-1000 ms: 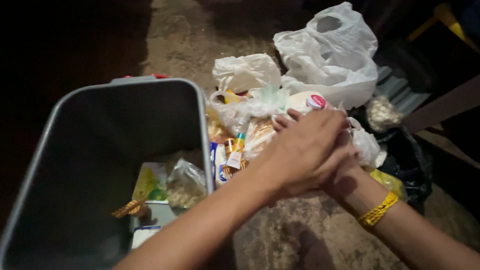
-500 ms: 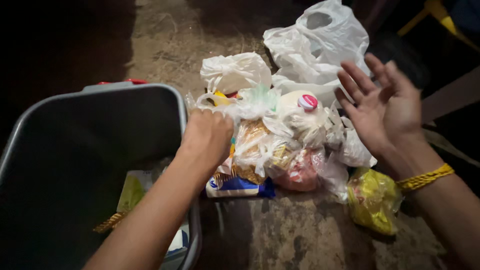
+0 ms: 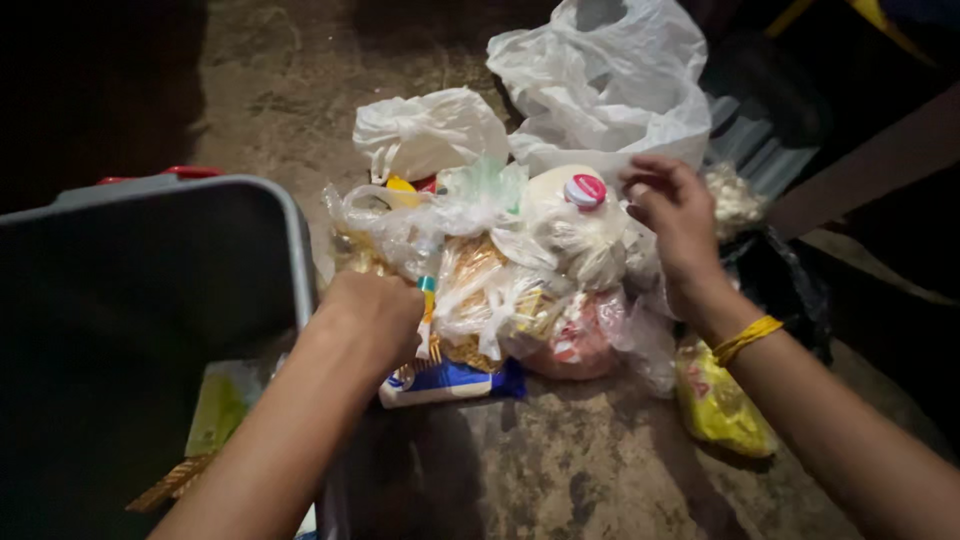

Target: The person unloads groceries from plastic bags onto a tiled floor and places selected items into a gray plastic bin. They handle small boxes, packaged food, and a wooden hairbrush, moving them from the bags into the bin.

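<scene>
On the dirt floor (image 3: 600,470) ahead of me lies a heap of small clear plastic food bags (image 3: 500,280), with my two hands at either side of it. My left hand (image 3: 372,312), at the near left of the heap, is curled down onto a narrow packet with a teal top (image 3: 428,300); the fingertips are hidden under the hand, so I cannot tell whether they grip it. A blue-and-white biscuit packet (image 3: 450,380) lies just beside that hand, at the heap's near edge. My right hand (image 3: 672,205), a yellow band (image 3: 745,338) at its wrist, sits at the far right of the heap, fingers bent and pinching the clear wrap beside a white bottle with a red cap (image 3: 584,190). A grey plastic bin (image 3: 290,230) stands at left, touching my left forearm, with packets inside. Two white carrier bags (image 3: 600,90) lie beyond the heap. A yellow bag (image 3: 715,405) rests near right, under my right forearm.
</scene>
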